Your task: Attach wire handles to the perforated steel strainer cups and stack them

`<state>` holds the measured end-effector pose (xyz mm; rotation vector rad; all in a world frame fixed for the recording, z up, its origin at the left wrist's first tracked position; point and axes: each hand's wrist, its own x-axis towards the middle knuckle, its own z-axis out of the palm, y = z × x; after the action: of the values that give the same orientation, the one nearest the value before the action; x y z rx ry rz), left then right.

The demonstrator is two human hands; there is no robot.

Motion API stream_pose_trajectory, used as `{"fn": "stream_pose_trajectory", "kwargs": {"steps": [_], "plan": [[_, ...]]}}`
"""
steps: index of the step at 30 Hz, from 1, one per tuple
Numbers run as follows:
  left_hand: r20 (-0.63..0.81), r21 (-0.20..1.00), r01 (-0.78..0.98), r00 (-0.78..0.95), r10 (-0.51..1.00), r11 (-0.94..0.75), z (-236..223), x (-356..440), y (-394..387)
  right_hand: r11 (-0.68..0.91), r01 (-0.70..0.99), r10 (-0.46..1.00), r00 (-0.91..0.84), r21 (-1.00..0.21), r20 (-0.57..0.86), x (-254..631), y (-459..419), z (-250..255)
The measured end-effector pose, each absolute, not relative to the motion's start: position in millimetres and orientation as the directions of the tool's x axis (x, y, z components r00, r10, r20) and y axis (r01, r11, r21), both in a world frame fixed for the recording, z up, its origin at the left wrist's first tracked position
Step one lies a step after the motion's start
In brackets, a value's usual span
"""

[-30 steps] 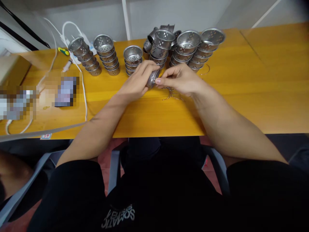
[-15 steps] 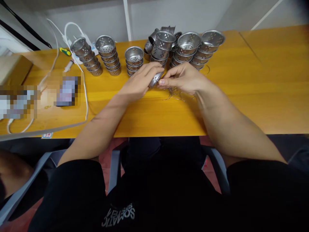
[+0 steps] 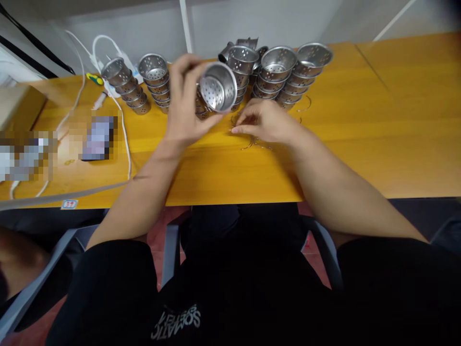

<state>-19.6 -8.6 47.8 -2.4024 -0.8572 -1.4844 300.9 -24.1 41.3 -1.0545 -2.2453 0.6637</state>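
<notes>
A round perforated metal strainer cup (image 3: 218,88) is gripped by its side in my left hand (image 3: 184,108), raised over the table with its mouth tilted toward me. To the right, my right hand (image 3: 268,120) hovers low over the tabletop, thumb and forefinger pinched together. A thin wire end seems to show at those fingertips, too fine to be certain. Beneath and around them lie several thin curved wires (image 3: 256,141). Just behind my hands stand stacks of similar strainer cups (image 3: 279,62); the stack behind the held cup is mostly hidden.
More stacked cups (image 3: 154,72) stand at the left, with loose ones (image 3: 248,44) piled at the back. A phone (image 3: 99,138), a white cable (image 3: 127,139), a power strip (image 3: 135,72) and a cardboard box (image 3: 23,108) occupy the left side. The table (image 3: 378,144) extends right.
My left hand has lifted the strainer cup up and left, turning its open mouth toward me. My right hand has come away from the cup and stays low by the wires.
</notes>
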Motion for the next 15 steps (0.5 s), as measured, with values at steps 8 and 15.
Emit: {"fn": "stream_pose_trajectory", "kwargs": {"steps": [8,15], "plan": [[0.9,0.368,0.578,-0.024,0.436,-0.728,15.1,-34.7,52.1,0.638,0.566,0.745,-0.624,-0.522,0.234,291.4,-26.3,32.5],[0.833,0.457,0.552,0.008,0.553,-0.697,-7.1,-32.2,79.7,0.634,0.561,0.747,-0.622,-0.532,0.235,290.1,-29.3,34.9]]}}
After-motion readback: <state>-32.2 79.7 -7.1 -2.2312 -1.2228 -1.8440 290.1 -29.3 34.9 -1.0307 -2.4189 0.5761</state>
